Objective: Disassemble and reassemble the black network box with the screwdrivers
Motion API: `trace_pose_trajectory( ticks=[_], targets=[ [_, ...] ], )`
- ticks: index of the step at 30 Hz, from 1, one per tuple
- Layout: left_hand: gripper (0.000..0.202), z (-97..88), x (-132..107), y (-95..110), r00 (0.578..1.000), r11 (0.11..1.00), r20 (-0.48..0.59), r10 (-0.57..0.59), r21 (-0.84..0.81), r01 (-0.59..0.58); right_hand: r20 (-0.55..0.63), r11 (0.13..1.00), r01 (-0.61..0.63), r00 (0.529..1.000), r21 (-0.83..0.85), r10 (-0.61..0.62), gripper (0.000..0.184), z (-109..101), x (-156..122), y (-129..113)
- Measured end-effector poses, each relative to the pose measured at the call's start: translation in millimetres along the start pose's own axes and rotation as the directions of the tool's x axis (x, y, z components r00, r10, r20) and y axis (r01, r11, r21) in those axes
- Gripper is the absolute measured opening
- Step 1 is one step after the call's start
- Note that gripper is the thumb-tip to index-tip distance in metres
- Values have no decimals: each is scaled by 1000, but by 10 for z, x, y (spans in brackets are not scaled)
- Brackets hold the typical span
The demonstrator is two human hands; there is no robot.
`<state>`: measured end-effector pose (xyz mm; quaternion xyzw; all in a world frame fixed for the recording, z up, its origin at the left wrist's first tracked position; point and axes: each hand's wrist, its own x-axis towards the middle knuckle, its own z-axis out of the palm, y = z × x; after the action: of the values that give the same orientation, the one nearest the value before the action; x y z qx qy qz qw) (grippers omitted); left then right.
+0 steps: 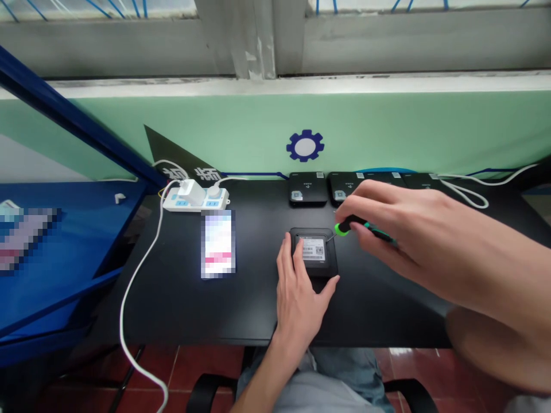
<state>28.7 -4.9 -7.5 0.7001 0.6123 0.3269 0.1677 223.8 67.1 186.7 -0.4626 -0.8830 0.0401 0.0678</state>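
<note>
A small square black box lies on the desk in front of me, its face with a white printed label turned up. My left hand grips it, with fingers along the left side and over the face and the thumb at the lower right corner. In my right hand is a screwdriver with a black and green handle. Its thin shaft slants down to the upper right corner of the box; the tip is too small to make out clearly.
Similar black boxes stand in a row along the back of the desk, partly behind my right hand. A lit phone lies to the left. Behind it is a white power strip with plugs and a white cable hanging over the edge.
</note>
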Motion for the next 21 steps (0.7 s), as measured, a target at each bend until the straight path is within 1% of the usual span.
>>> trace_pose_trajectory(
  ticks=[2,4,9,12,15,17,21],
  targets=[
    [101,0,3,-3,1000,1000,-4,5,-1,-5,-33,998,-17,999,-63,15,29,8,19,10],
    [101,1,5,-7,1000,1000,-11,10,-1,-10,-49,995,-37,998,-95,33,34,7,29,11],
    [103,3,6,-9,1000,1000,-14,9,-4,-9,1,1000,-21,1000,-19,21,30,-21,-2,21],
    [104,4,6,-4,1000,1000,-19,9,-4,-9,-33,999,-5,999,-54,4,25,1,5,46],
    [104,6,5,-2,1000,1000,-21,4,-6,-4,-59,995,-13,998,-97,7,31,15,16,61],
    [103,6,6,-1,1000,1000,-19,7,-5,-7,-39,998,-11,999,-68,9,31,0,10,62],
    [103,3,6,5,1000,1000,-15,6,5,-6,-19,999,33,999,4,-33,27,-23,9,61]
  ],
)
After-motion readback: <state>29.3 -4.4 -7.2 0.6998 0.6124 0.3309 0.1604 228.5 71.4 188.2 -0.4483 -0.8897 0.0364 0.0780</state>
